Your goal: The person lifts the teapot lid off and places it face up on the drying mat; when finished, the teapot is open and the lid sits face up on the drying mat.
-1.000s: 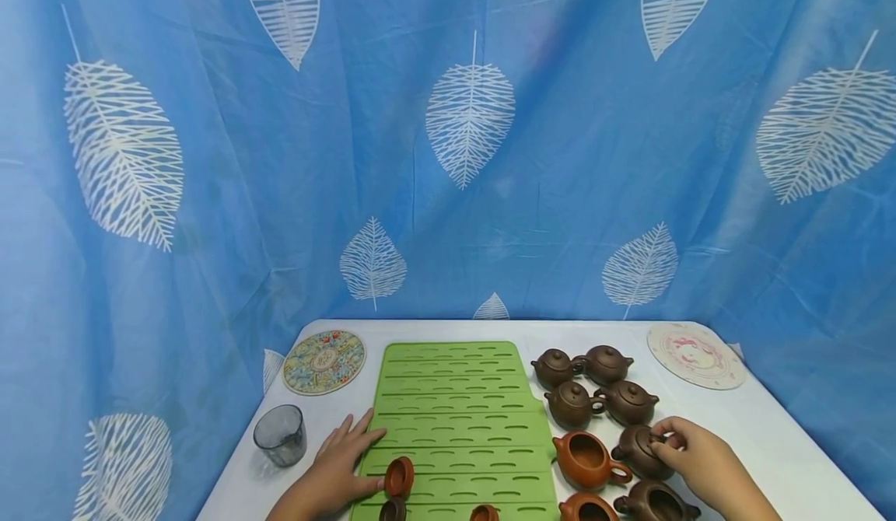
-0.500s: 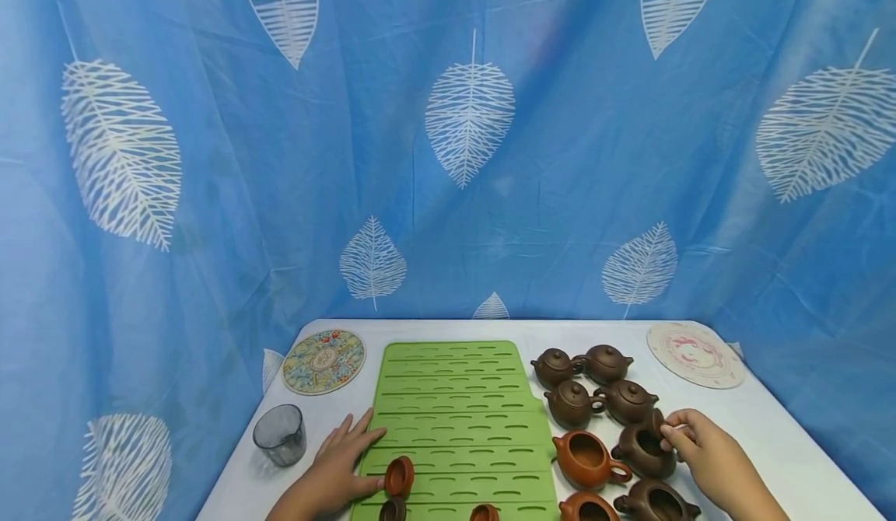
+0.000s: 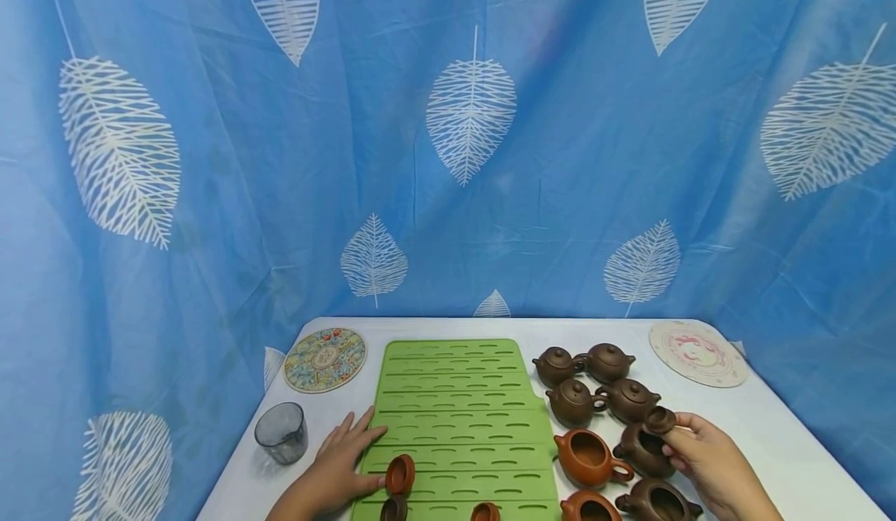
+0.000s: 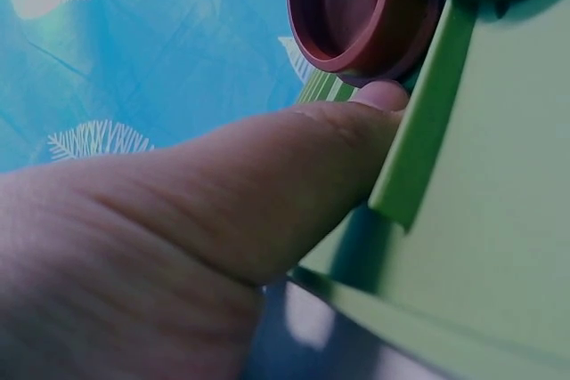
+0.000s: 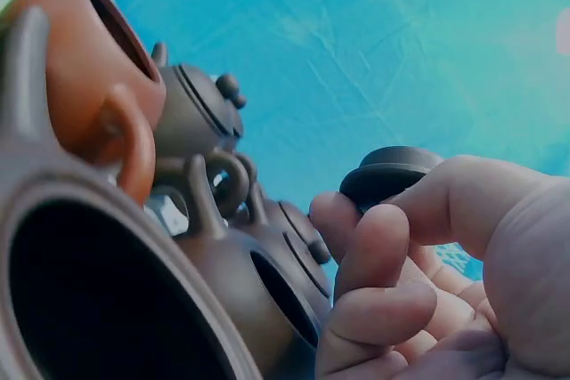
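Note:
My right hand [image 3: 714,456] pinches a dark brown teapot lid [image 3: 659,420], turned with its underside up, just over a dark brown teapot [image 3: 642,451] whose mouth is uncovered. In the right wrist view the lid [image 5: 389,173] sits between thumb and fingers, the other fingers curled below. My left hand [image 3: 339,463] rests with fingers spread on the left edge of the green drying mat [image 3: 455,420]. Its thumb lies right by an orange-brown lid [image 3: 400,474] that stands on edge on the mat; a dark lid [image 3: 393,508] is beside that one.
Another orange lid [image 3: 484,512] lies at the mat's near edge. Several lidded dark teapots [image 3: 572,403] stand right of the mat, with lidless orange teapots [image 3: 586,457] and a lidless dark one [image 3: 659,501] nearer. A grey glass [image 3: 281,433], a patterned disc [image 3: 325,360] and a pink-white disc [image 3: 698,354] flank them.
My right hand has lifted the lid off the dark teapot and turned it underside up, uncovering the pot's mouth. The left hand has stayed in place.

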The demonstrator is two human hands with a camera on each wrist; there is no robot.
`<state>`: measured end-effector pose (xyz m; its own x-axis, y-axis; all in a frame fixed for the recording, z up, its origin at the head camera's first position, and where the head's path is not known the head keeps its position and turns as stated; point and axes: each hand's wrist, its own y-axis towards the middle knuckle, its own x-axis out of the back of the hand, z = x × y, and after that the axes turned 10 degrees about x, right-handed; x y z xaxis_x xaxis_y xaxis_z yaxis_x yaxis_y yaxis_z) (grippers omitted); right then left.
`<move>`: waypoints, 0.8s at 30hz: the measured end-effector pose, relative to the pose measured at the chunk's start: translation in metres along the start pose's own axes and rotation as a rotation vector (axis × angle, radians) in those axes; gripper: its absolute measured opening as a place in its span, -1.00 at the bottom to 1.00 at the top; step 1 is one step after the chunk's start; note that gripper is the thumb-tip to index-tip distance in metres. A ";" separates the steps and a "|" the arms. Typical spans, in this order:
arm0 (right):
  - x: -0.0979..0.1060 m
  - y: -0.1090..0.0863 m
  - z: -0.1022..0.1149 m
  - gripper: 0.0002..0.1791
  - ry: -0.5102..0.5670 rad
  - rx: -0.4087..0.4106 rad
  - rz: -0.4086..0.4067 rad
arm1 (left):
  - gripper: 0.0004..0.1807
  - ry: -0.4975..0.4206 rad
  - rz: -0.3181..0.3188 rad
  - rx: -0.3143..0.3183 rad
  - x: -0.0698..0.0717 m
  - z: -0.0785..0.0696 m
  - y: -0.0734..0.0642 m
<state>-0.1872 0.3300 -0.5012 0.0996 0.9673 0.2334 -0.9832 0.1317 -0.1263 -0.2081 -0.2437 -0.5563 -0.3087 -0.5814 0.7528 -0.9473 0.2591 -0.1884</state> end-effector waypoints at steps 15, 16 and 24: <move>-0.051 -0.002 0.030 -0.72 0.212 0.147 0.047 | -0.08 -0.008 0.009 0.025 0.001 -0.001 0.001; -0.056 -0.002 0.032 -0.74 0.233 0.156 0.055 | -0.08 -0.007 0.003 0.029 0.000 0.000 0.002; -0.088 -0.005 0.047 -0.79 0.331 0.196 0.111 | -0.07 -0.014 0.006 0.004 -0.002 0.003 0.002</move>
<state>-0.1980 0.2340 -0.4760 0.0039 0.9952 -0.0982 -0.9981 0.0099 0.0609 -0.2100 -0.2446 -0.5604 -0.3153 -0.5905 0.7429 -0.9458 0.2594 -0.1953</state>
